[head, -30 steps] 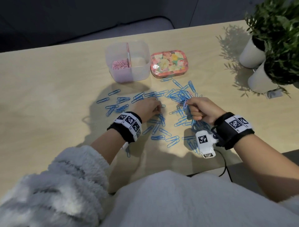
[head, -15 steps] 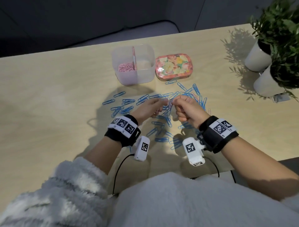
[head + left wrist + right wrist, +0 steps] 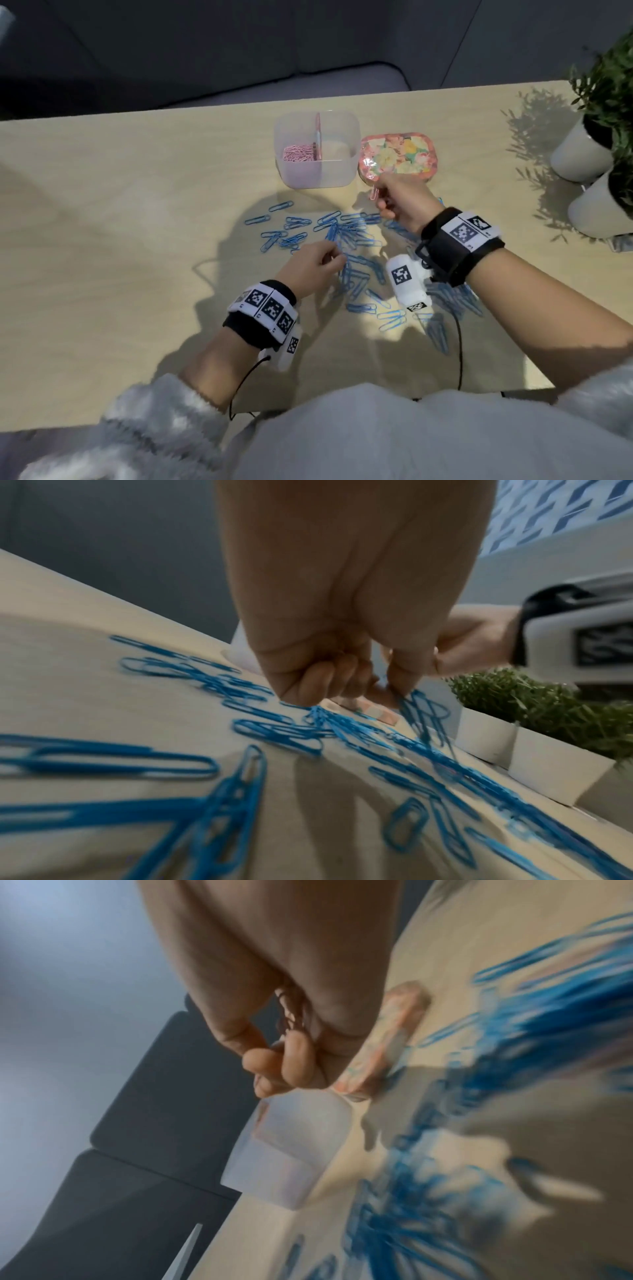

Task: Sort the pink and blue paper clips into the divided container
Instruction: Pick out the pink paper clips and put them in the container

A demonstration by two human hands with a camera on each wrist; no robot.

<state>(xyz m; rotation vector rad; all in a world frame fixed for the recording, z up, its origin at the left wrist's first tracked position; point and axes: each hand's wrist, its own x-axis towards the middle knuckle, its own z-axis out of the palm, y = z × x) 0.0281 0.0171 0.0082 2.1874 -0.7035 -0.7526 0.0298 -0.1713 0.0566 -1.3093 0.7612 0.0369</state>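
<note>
Hanging from the right hand's (image 3: 399,198) pinching fingertips, a single pink wire paper clip (image 3: 374,194) now sits just in front of the translucent plastic divided container (image 3: 318,178), near its right front corner and beside the floral-patterned tin lid (image 3: 397,156). Half a second ago both hands met over the middle of the pile; since then the right hand has travelled away from the body toward the container, and the left hand (image 3: 310,265) has dropped back onto the scatter. I judge this to be the carry of a stray pink clip toward its compartment, with the release not yet made.

The clip dangles below and left of the grip, clear of the bench, and lower than the container's rim, so it probably needs lifting and moving left across the pink divider, since the heap of pink paper clips (image 3: 298,153) lies in the left compartment. The right compartment looks bare from the head view.

The left hand's grip is closed too: thumb and fingers (image 3: 400,688) pinch a small bunch of blue wire paper clips (image 3: 424,721) that trails down toward the pile. The remaining loose blue paper clips (image 3: 356,233) are spread over the pale wooden bench (image 3: 137,240) between the two wrists, none yet sorted.
</note>
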